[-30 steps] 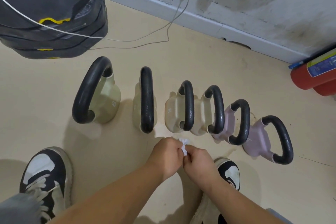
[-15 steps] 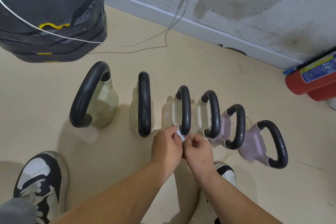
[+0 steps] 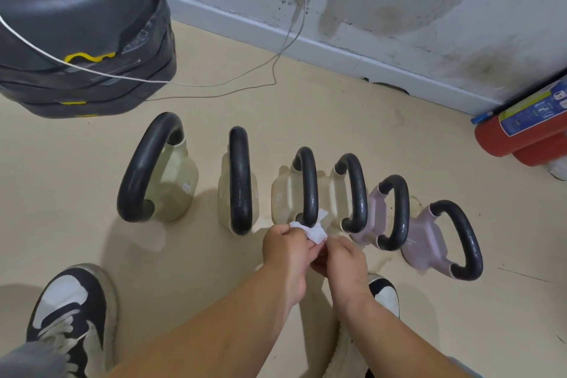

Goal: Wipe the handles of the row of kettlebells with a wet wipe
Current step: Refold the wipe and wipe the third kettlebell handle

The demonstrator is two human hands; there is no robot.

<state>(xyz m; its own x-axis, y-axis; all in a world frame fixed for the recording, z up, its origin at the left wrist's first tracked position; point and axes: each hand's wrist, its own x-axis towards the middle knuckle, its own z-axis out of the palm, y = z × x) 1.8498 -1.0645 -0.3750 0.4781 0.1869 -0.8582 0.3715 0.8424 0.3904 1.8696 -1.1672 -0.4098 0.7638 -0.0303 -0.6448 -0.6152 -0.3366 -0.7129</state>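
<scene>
Several kettlebells with black handles stand in a row on the beige floor. From the left: a large cream one (image 3: 155,169), a second cream one (image 3: 241,181), a third (image 3: 308,187), a fourth (image 3: 352,193), then two pale pink ones (image 3: 395,212) (image 3: 457,239). My left hand (image 3: 287,250) and my right hand (image 3: 342,258) both pinch a small crumpled white wet wipe (image 3: 313,232). The wipe sits just at the near end of the third kettlebell's handle, touching or almost touching it.
A stack of black weight plates (image 3: 79,34) looms at upper left with a white cable (image 3: 190,84) trailing across the floor. A red fire extinguisher (image 3: 521,132) lies at right by the grey wall. My shoes (image 3: 72,316) (image 3: 385,294) stand near the row.
Both hands, pinching the wipe together, rose from the floor in front of the row to the near end of the third handle. The wipe now shows more unfolded.
</scene>
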